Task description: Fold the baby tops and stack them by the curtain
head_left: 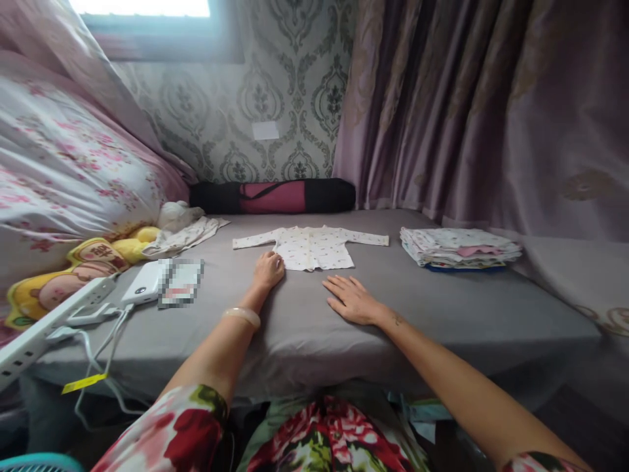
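Note:
A small white baby shirt [314,249] with a fine scattered print lies spread on the grey bed sheet, front up and both sleeves stretched out sideways. At its lower left corner is my left hand [269,270], fingers curled and closed on the edge of the cloth; the fingertips are partly hidden. My right hand [351,300] rests flat and open on the sheet, just below the shirt's lower right hem and apart from it. To the right sits a stack of folded baby clothes [459,248].
On the left lie a power strip [59,321] with cables, a white device [146,282], a blurred-out packet [181,283], a yellow plush toy [73,275] and a crumpled printed cloth [189,237]. A black and maroon long bag [272,196] lies along the wall. Curtains [422,111] hang at right.

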